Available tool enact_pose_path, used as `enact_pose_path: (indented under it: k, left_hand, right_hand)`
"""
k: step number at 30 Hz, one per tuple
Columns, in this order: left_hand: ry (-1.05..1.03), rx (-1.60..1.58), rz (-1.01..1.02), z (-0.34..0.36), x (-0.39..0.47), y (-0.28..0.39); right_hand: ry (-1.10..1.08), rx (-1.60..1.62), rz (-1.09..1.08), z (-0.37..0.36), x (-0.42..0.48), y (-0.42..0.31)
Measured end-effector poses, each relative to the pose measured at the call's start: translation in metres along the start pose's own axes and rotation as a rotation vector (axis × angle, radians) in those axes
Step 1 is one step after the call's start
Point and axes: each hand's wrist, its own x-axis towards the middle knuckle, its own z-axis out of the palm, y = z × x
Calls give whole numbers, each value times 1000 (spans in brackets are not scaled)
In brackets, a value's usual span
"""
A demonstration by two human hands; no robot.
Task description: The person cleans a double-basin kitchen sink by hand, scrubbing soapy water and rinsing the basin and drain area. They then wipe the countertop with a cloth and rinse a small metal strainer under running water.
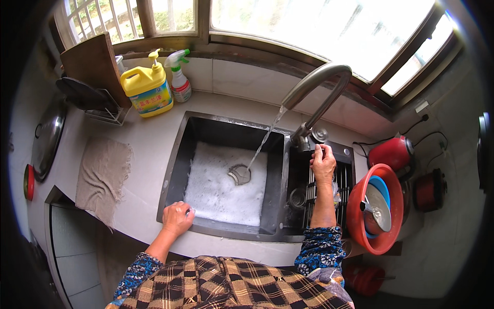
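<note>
My right hand [323, 164] is at the base of the metal gooseneck faucet [320, 83], its fingers closed around the handle, which they mostly hide. From the spout a stream of water [264, 141] falls into the left basin of the dark sink [175, 154]. White foam [220, 201] covers the water there. Where the stream lands, a roundish greyish patch [240, 174] shows; whether it is an object or a gap in the foam is unclear. My left hand [177, 218] rests at the basin's front left corner, curled around a small shiny object [189, 211] that is mostly hidden.
A yellow detergent jug [148, 90] and a spray bottle [179, 77] stand behind the sink. Left lies a beige cloth [102, 174]. A drying rack [343, 177] spans the right basin. Rightward are a red basin [357, 220] holding bowls and a red electric kettle [389, 152].
</note>
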Motion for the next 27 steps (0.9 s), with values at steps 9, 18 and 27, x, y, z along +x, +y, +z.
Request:
enact_pose_path:
  k: [9,18,27]
  left_hand:
    - [12,-17,11,0,2,0]
    - [17,-15,6,-1,1,0]
    - [1,-11,12,0,3,2]
  right_hand:
    - [-35,9,37,-4,3,9]
    - [43,8,30,-21,-40,10]
    - [-189,-38,177,-42,-156,4]
